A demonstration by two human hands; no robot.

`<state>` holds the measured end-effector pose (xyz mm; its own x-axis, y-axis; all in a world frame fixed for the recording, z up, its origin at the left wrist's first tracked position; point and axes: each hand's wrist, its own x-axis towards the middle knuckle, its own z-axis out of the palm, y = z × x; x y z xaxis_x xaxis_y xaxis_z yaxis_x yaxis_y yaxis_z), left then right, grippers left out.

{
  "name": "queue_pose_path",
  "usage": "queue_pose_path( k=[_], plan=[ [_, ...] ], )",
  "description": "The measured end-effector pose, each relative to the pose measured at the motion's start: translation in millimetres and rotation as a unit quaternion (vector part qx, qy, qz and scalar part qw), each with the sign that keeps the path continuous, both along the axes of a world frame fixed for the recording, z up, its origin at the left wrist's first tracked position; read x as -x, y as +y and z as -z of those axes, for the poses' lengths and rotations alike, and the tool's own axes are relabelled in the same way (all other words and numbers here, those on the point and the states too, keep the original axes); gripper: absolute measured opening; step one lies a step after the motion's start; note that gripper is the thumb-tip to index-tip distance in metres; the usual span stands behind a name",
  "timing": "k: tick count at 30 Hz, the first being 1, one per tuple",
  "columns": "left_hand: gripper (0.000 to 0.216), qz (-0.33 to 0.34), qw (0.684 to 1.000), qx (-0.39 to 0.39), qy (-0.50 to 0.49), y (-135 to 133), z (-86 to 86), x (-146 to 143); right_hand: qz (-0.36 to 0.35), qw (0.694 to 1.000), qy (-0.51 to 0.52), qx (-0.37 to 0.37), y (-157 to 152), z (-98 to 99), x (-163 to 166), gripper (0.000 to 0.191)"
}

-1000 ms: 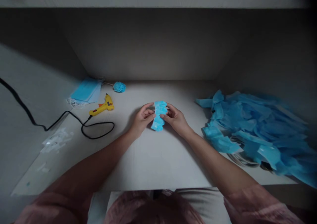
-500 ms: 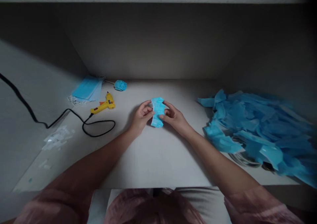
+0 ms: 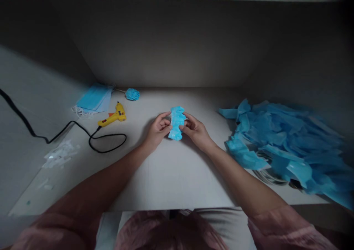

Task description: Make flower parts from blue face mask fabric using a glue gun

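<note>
A narrow strip of blue mask fabric with a scalloped edge (image 3: 176,122) stands between my two hands above the middle of the white table (image 3: 171,176). My left hand (image 3: 157,131) pinches its left edge with thumb and fingers closed. My right hand (image 3: 195,131) pinches its right edge in the same way. Both forearms reach in from the bottom of the view, with pink sleeves at the elbows.
A yellow glue gun (image 3: 113,117) lies at the left with its black cord (image 3: 91,141) looping over the table. Behind it are a stack of blue face masks (image 3: 93,99) and a small blue fabric rose (image 3: 132,94). A big heap of blue fabric pieces (image 3: 287,146) fills the right side. White scraps (image 3: 59,156) lie at the far left.
The hands and the strip stay at the table's middle; the fingers have shifted a little along the strip's edges. The view has tilted slightly.
</note>
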<state>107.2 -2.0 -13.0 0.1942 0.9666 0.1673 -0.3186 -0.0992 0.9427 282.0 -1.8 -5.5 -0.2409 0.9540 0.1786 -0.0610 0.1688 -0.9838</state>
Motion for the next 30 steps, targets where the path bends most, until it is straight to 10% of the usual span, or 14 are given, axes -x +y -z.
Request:
queue_pose_path(
  k=[8, 30],
  plan=[
    [0.056, -0.053, 0.999, -0.001, -0.001, 0, -3.2, 2, -0.038, 0.997, -0.022, 0.059, -5, -6.7, 2, 0.078],
    [0.043, -0.195, 0.980, -0.023, 0.017, 5, -1.5, 5, 0.022, 0.980, -0.186, -0.067, 30, -4.2, 3, 0.075]
  ],
)
